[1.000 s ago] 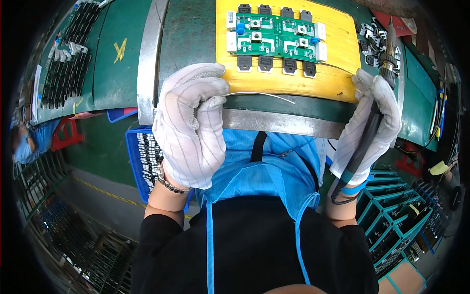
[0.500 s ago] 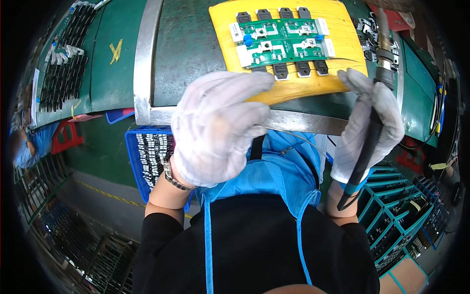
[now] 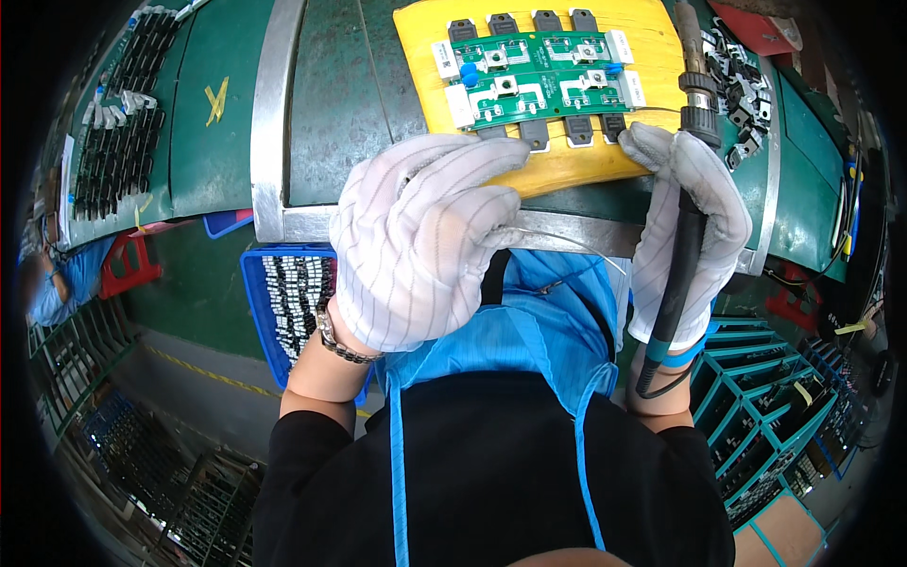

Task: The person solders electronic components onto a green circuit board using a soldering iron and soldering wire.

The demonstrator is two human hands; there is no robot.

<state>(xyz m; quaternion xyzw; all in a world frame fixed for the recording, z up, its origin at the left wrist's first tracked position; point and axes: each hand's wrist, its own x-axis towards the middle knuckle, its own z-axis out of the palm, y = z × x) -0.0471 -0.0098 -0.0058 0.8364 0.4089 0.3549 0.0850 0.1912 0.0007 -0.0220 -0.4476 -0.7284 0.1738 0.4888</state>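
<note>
On a yellow slab [image 3: 567, 172], a green circuit board [image 3: 543, 76] lies flat, with white blocks at its ends, blue round parts and white square terminals. Flat black components [image 3: 578, 130] stick out along its far and near edges. My left hand [image 3: 416, 241], in a white striped glove, pinches a thin wire [image 3: 572, 244] at the slab's near left edge; the wire trails rightward. My right hand [image 3: 694, 203], also gloved, wraps round the black handle of a tool [image 3: 699, 94] that looks like a soldering iron. Its metal barrel points away from me beside the slab; the tip is not visible.
Loose metal and black parts [image 3: 744, 109] are heaped right of the tool. A blue bin [image 3: 253, 312] of small parts stands below the metal-edged bench [image 3: 316, 225]. Rows of black parts [image 3: 118, 156] lie on the left table. A teal rack [image 3: 746, 397] is at lower right.
My right hand and the tool have shifted left, and the tool stands more upright. My left hand stays nearly in place, still pinching the wire. The view has shifted slightly.
</note>
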